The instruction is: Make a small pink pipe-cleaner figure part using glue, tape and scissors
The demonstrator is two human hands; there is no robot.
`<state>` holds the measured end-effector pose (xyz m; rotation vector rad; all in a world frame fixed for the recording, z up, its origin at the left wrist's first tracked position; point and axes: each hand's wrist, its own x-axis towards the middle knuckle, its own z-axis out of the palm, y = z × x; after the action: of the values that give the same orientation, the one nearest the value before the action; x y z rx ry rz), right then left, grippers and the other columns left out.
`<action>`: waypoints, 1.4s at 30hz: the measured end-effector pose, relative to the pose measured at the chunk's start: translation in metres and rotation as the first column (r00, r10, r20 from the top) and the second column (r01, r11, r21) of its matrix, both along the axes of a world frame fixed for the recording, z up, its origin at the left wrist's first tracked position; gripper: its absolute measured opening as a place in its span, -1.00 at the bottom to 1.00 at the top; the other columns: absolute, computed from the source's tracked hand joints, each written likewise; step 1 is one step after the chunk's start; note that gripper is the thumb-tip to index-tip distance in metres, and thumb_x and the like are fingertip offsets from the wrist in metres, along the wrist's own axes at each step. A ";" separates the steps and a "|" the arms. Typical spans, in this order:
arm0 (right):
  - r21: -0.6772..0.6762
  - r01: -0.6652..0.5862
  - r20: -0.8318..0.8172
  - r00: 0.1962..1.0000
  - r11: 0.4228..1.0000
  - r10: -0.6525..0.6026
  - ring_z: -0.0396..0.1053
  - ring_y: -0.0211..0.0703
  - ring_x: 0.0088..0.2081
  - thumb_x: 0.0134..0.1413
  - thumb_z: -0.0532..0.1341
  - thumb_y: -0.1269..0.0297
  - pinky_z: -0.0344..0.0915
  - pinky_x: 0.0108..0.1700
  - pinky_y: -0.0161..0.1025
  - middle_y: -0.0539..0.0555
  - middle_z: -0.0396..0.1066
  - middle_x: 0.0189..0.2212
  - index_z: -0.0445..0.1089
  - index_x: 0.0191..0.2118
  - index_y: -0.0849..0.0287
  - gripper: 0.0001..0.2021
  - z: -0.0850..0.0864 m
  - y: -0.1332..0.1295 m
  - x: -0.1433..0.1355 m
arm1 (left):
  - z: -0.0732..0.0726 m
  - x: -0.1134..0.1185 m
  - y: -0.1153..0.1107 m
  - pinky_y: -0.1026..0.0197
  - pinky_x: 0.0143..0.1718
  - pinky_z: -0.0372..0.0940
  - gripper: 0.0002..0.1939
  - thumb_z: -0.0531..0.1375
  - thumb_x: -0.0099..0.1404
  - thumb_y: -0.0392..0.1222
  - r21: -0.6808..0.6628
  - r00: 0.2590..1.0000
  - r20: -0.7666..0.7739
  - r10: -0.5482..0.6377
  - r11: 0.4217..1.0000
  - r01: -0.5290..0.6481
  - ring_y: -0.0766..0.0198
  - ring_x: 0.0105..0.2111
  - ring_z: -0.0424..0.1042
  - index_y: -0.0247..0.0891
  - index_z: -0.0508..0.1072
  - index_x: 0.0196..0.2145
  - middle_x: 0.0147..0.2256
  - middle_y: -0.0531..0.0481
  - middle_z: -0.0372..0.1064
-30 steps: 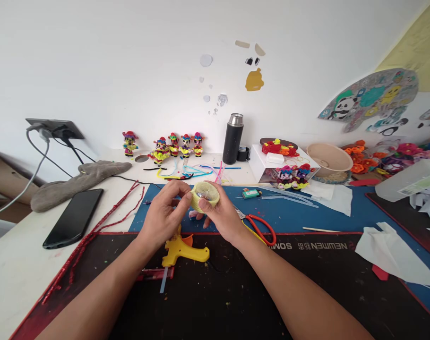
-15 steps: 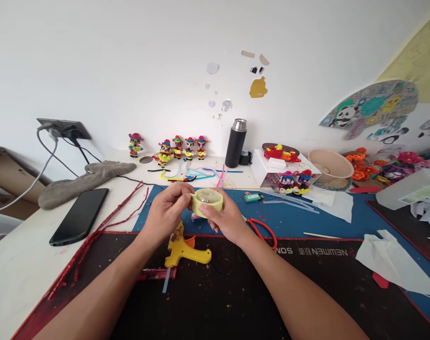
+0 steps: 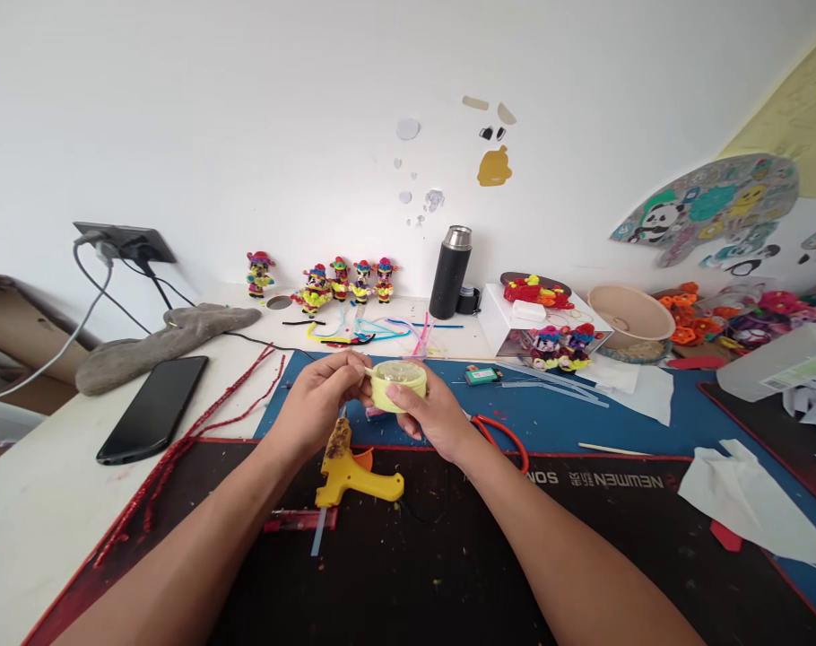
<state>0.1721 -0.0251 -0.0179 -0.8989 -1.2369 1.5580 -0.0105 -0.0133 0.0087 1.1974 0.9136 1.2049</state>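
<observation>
Above the blue mat (image 3: 549, 422), left fingers (image 3: 346, 372) pinch, right fingers (image 3: 406, 397) clasp a round, pale-yellow, shiny-topped roll (image 3: 395, 378).

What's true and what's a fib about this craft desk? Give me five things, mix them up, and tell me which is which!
1. The right hand holds a pale yellow roll. True.
2. The glue gun is yellow. True.
3. The left hand is holding the glue gun. False: the left hand pinches at the edge of the pale yellow roll.
4. The black bottle is lying on its side. False: the black bottle stands upright.
5. The black phone lies on the white tabletop. True.
</observation>
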 end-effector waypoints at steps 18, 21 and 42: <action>0.078 0.048 0.024 0.998 0.996 -0.050 0.17 -0.36 -0.57 0.04 0.51 -0.08 0.09 -0.66 -0.40 -0.12 0.33 -0.43 0.30 0.00 0.10 -0.43 0.003 -0.002 0.001 | -0.001 -0.011 -0.002 0.17 -0.24 0.36 -0.66 0.28 0.49 0.11 0.241 0.950 -0.299 -0.089 0.956 0.166 0.23 -0.36 0.43 -0.22 0.47 -0.27 -0.37 0.04 0.42; 0.075 0.049 0.037 0.998 0.996 -0.052 0.19 -0.35 -0.56 0.03 0.51 -0.08 0.10 -0.64 -0.39 -0.11 0.33 -0.42 0.30 0.01 0.09 -0.41 0.002 -0.002 0.002 | 0.001 -0.010 -0.003 0.18 -0.25 0.36 -0.65 0.28 0.49 0.11 0.250 0.949 -0.306 -0.081 0.955 0.162 0.23 -0.37 0.44 -0.22 0.47 -0.28 -0.38 0.03 0.44; 0.164 0.078 0.079 0.993 0.983 -0.092 0.43 -0.25 -0.42 0.08 0.48 -0.01 0.42 -0.40 -0.28 -0.03 0.47 -0.28 0.29 0.04 0.07 -0.46 0.004 -0.004 -0.001 | 0.000 -0.010 -0.004 0.17 -0.27 0.42 -0.71 0.30 0.46 0.07 0.224 0.961 -0.268 -0.070 0.965 0.133 0.21 -0.36 0.49 -0.20 0.44 -0.23 -0.35 0.04 0.44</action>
<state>0.1715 -0.0289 -0.0140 -0.9104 -1.3473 1.3442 -0.0201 -0.0176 0.0088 1.6070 0.9002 1.1145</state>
